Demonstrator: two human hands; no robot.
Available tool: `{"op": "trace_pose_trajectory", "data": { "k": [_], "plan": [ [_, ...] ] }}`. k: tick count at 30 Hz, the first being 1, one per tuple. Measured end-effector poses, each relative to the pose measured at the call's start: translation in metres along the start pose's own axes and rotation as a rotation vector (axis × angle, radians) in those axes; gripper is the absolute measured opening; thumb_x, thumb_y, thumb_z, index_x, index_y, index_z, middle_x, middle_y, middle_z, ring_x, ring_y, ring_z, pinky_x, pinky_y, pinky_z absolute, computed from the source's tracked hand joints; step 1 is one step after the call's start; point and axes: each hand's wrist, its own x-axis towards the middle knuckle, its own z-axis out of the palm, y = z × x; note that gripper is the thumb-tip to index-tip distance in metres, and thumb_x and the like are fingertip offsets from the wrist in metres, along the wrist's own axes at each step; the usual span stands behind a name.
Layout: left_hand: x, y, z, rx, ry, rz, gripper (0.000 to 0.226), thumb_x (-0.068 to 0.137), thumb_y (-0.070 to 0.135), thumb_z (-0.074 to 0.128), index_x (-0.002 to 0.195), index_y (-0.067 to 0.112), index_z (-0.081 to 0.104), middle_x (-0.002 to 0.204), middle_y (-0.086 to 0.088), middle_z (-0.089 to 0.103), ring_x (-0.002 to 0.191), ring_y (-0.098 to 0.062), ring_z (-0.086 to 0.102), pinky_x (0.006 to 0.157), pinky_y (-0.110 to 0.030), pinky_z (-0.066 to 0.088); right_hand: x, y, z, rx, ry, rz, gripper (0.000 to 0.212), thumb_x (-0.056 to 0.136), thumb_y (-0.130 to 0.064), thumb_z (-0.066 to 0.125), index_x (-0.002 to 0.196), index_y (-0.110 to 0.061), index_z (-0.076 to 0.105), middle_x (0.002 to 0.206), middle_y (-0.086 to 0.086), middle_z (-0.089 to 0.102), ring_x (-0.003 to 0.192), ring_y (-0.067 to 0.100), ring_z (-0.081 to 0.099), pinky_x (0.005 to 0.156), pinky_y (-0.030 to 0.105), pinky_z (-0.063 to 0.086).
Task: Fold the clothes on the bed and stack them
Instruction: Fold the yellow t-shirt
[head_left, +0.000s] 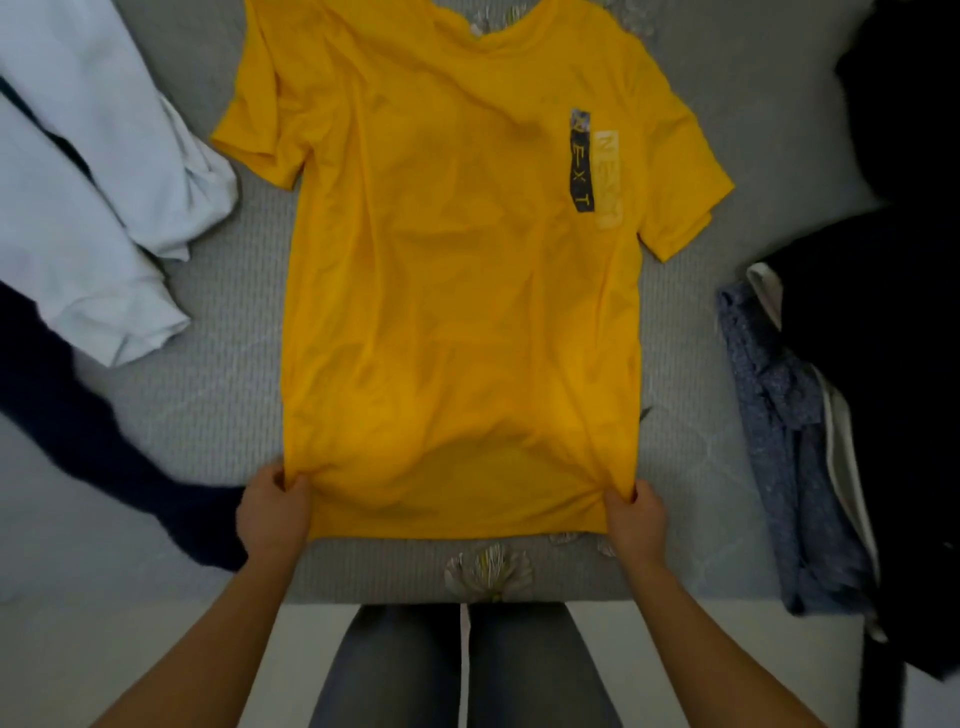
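Observation:
A yellow T-shirt (457, 291) lies spread flat, front up, on the grey bed (208, 405), collar far from me and hem near me. A dark printed label sits on its right chest. My left hand (274, 512) grips the hem's left corner. At the hem's right corner, my right hand (636, 519) pinches the fabric. The cloth bunches slightly at both corners.
A white garment (88, 208) and a dark navy one (93, 441) lie at the left. At the right are a blue-grey folded garment (779, 431) and black clothing (893, 312). The bed's front edge (457, 597) runs just before my legs.

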Motion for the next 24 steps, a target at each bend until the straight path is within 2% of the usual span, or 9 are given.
{"op": "trace_pose_trajectory", "data": {
  "k": [4, 8, 10, 12, 14, 16, 19, 21, 24],
  "plan": [
    [-0.008, -0.012, -0.01, -0.027, 0.019, -0.043, 0.012, 0.088, 0.0, 0.042, 0.078, 0.005, 0.044, 0.063, -0.006, 0.04, 0.059, -0.018, 0.038, 0.05, -0.026, 0.026, -0.002, 0.01, -0.014, -0.072, -0.045, 0.08, 0.041, 0.091, 0.002, 0.042, 0.057, -0.019, 0.032, 0.057, 0.002, 0.036, 0.054, 0.012, 0.032, 0.05, 0.025, 0.022],
    [-0.019, -0.034, -0.017, -0.046, -0.095, -0.127, 0.025, 0.088, 0.0, 0.043, 0.065, 0.008, 0.036, 0.06, -0.007, 0.033, 0.055, -0.018, 0.03, 0.052, -0.027, 0.024, -0.013, 0.009, -0.027, -0.189, -0.196, 0.155, 0.012, 0.079, -0.02, 0.042, 0.07, -0.014, 0.047, 0.068, 0.004, 0.048, 0.06, 0.016, 0.043, 0.051, 0.024, 0.029],
    [-0.021, -0.033, -0.022, -0.172, -0.142, -0.214, 0.022, 0.089, 0.0, 0.04, 0.068, 0.009, 0.04, 0.063, -0.007, 0.033, 0.057, -0.018, 0.03, 0.055, -0.03, 0.025, -0.014, 0.003, -0.031, -0.118, -0.225, 0.207, 0.007, 0.082, -0.01, 0.044, 0.076, -0.012, 0.049, 0.072, 0.008, 0.048, 0.059, 0.017, 0.041, 0.052, 0.026, 0.032],
    [-0.02, -0.025, -0.031, -0.428, -0.194, -0.32, 0.025, 0.09, 0.002, 0.04, 0.07, 0.015, 0.047, 0.07, -0.008, 0.042, 0.062, -0.02, 0.039, 0.057, -0.032, 0.032, -0.012, -0.004, -0.036, 0.138, -0.22, 0.304, 0.01, 0.087, 0.002, 0.046, 0.088, -0.008, 0.049, 0.074, 0.007, 0.049, 0.064, 0.019, 0.045, 0.052, 0.03, 0.04],
    [-0.019, -0.022, -0.042, -0.728, -0.299, -0.378, 0.023, 0.09, 0.006, 0.039, 0.079, 0.018, 0.054, 0.078, -0.006, 0.058, 0.071, -0.022, 0.052, 0.063, -0.036, 0.044, -0.008, -0.006, -0.042, 0.61, -0.26, 0.387, 0.016, 0.091, -0.002, 0.045, 0.103, -0.01, 0.05, 0.086, 0.008, 0.061, 0.076, 0.025, 0.058, 0.057, 0.035, 0.055],
    [-0.017, -0.026, -0.051, -0.914, -0.426, -0.391, 0.027, 0.092, 0.01, 0.036, 0.092, 0.018, 0.062, 0.086, -0.002, 0.071, 0.078, -0.023, 0.063, 0.069, -0.039, 0.054, -0.004, -0.002, -0.048, 0.944, -0.283, 0.438, 0.017, 0.093, -0.007, 0.042, 0.105, -0.012, 0.053, 0.083, 0.008, 0.072, 0.075, 0.025, 0.069, 0.055, 0.031, 0.059],
    [-0.011, -0.031, -0.055, -1.056, -0.489, -0.37, 0.039, 0.092, 0.014, 0.034, 0.094, 0.021, 0.073, 0.105, -0.001, 0.071, 0.086, -0.021, 0.07, 0.073, -0.038, 0.056, -0.004, 0.003, -0.051, 0.901, -0.324, 0.418, 0.016, 0.093, -0.011, 0.044, 0.105, -0.017, 0.055, 0.077, 0.001, 0.074, 0.083, 0.025, 0.066, 0.052, 0.028, 0.057],
    [-0.012, -0.027, -0.054, -1.143, -0.491, -0.355, 0.036, 0.091, 0.014, 0.037, 0.098, 0.018, 0.072, 0.106, -0.001, 0.071, 0.088, -0.02, 0.07, 0.073, -0.035, 0.057, -0.003, 0.005, -0.052, 0.843, -0.351, 0.393, 0.023, 0.092, -0.012, 0.047, 0.115, -0.016, 0.052, 0.091, 0.005, 0.072, 0.094, 0.026, 0.059, 0.053, 0.028, 0.057],
    [-0.016, -0.018, -0.052, -0.98, -0.447, -0.354, 0.019, 0.096, 0.015, 0.039, 0.097, 0.018, 0.057, 0.097, -0.002, 0.067, 0.086, -0.024, 0.064, 0.059, -0.032, 0.058, -0.001, 0.007, -0.057, 0.726, -0.373, 0.388, 0.039, 0.091, -0.012, 0.049, 0.13, -0.014, 0.043, 0.106, 0.008, 0.061, 0.095, 0.027, 0.057, 0.053, 0.029, 0.058]
  ]
}}
